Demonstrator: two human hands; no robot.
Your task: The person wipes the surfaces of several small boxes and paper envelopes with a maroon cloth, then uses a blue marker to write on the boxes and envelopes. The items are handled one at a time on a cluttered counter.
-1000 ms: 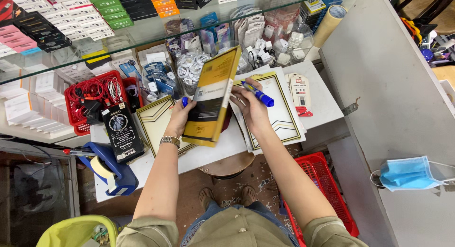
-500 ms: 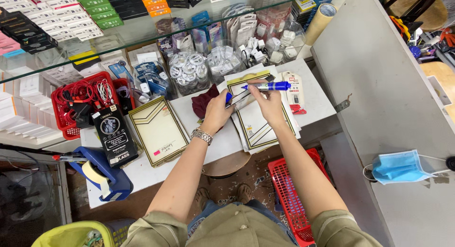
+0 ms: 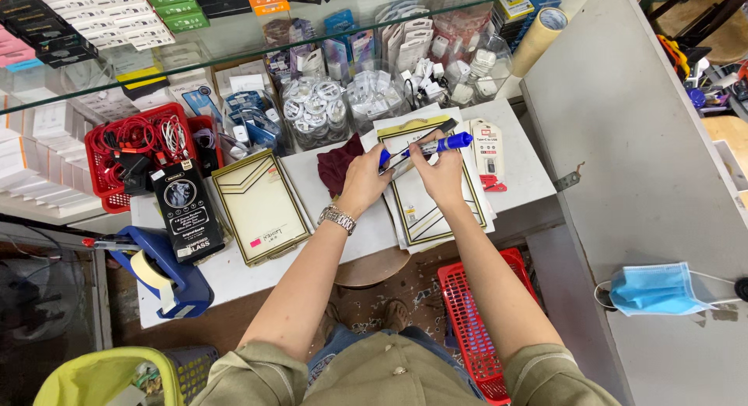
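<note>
Blue marker (image 3: 436,146) sits just above frame centre, level over a stack of gold-bordered white packages (image 3: 436,195) on the white counter (image 3: 234,273). Right hand (image 3: 442,172) is closed around its barrel; left hand (image 3: 364,180) pinches the cap end, apparently steadying it. Another flat package (image 3: 261,207) lies left.

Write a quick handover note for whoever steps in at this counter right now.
Left hand: on the near end of the blue marker, fingers by its cap.
Right hand: holds the marker's barrel over the stack of flat packs.
One gold-edged pack lies apart to the left, pink sticker on it.
Done: that pack looks labelled.
Left: probably marking the stack.
</note>
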